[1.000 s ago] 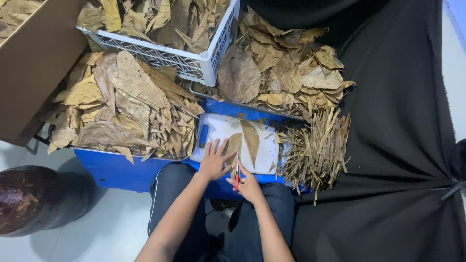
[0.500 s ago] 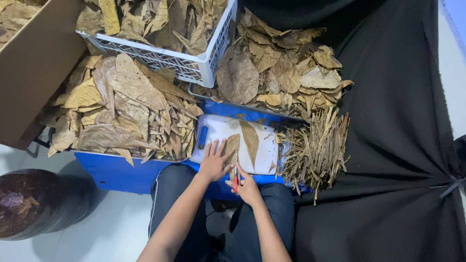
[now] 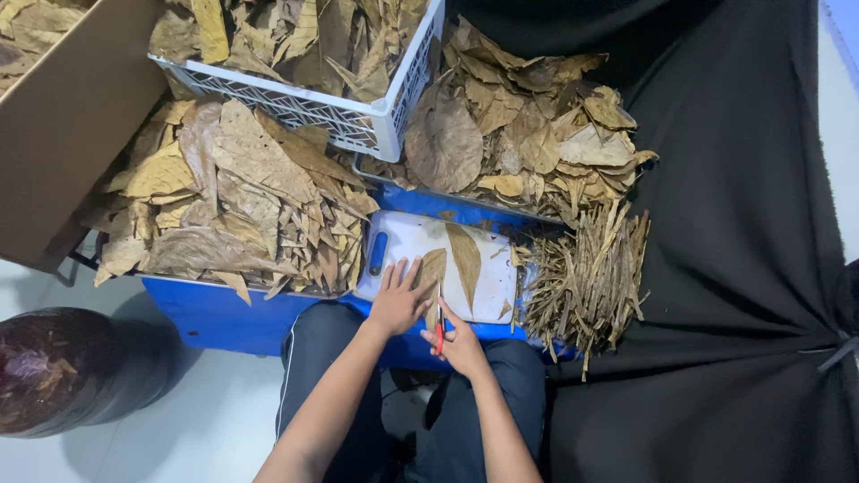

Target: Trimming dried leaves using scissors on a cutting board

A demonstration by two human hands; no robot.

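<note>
While the left hand (image 3: 398, 302) still presses flat and open on a dry leaf (image 3: 433, 273), the right hand (image 3: 458, 341), closed on a red-handled blade (image 3: 439, 324), has barely moved along it on the white board (image 3: 403, 240); the stem pile (image 3: 586, 277) lies beside.

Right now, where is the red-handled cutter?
In the head view, the red-handled cutter is in the right hand, low centre, at the near edge of the white cutting board, just right of the left hand pressing a dry leaf.

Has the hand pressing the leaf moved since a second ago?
No. The left hand stays flat on the dry leaf, at the same spot on the white cutting board.
</note>
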